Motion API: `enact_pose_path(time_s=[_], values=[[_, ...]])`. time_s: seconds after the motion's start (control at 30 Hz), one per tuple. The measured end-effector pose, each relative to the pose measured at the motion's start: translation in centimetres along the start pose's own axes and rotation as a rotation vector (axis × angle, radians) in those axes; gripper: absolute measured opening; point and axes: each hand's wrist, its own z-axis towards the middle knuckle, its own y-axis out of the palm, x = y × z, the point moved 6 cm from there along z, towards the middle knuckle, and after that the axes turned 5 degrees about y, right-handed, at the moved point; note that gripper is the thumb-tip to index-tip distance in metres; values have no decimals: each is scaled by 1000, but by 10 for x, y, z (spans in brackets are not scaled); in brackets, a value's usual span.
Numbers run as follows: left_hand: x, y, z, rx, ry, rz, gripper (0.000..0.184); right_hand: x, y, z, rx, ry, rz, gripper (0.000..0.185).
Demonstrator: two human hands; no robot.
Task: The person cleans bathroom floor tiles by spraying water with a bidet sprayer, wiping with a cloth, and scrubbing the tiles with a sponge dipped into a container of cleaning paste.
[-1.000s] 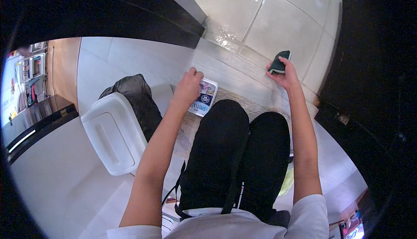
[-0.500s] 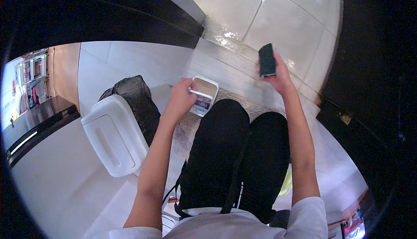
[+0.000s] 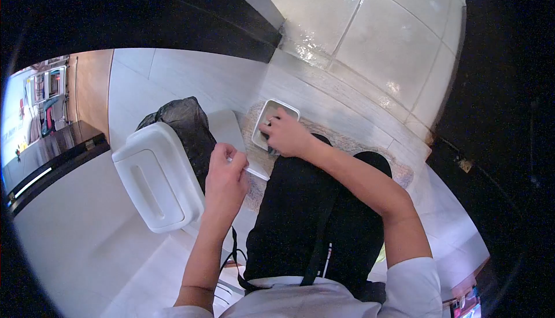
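A white rectangular tub (image 3: 293, 110) stands uncovered on the speckled mat (image 3: 399, 165), just beyond my knees. My right hand (image 3: 282, 136) reaches across my lap into the tub's opening, with bent fingers; the dark green sponge is largely or wholly hidden there. Nearer to me and to the left, my left hand (image 3: 228, 170) pinches the tub's thin white lid (image 3: 257, 170), tilted and seen nearly edge-on. Beside that hand lies a crumpled black bag (image 3: 188, 124), against a white bin with a lid (image 3: 153, 185).
Wet, shiny tiles (image 3: 393, 40) lie past a pale stone sill (image 3: 341, 89). Dark panels stand at the upper left (image 3: 231, 34) and on the right (image 3: 491, 87). My black-trousered knees are at the centre. A wooden panel (image 3: 92, 87) is at the far left.
My right hand has swung left with the sponge, from over the sill to inside the tub. My left hand has pulled the lid off the tub and moved it down toward me.
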Motion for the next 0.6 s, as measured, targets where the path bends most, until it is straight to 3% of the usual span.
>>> enact_pose_path(time_s=[0.23,0.3,0.33,0.4,0.43,0.5,0.57,0.6], values=[[-2,-12,6,96,45,-12,18,6,17,19,21,3,44,14],[-1,-17,11,132,44,-3,16,17,7,17,-131,9,-349,16],[1,-19,15,131,44,-4,16,21,-15,13,-133,9,-349,16],[6,-27,28,181,24,2,14,43,-52,4,-233,130,-52,21],[10,-30,37,200,15,22,13,55,-58,-5,-232,138,-71,21],[19,-23,60,194,39,-17,13,106,-75,-42,31,441,604,27],[30,-2,90,100,63,-117,10,180,-22,-85,372,564,1096,37],[42,14,107,52,80,-188,10,209,-20,-108,421,743,1094,39]])
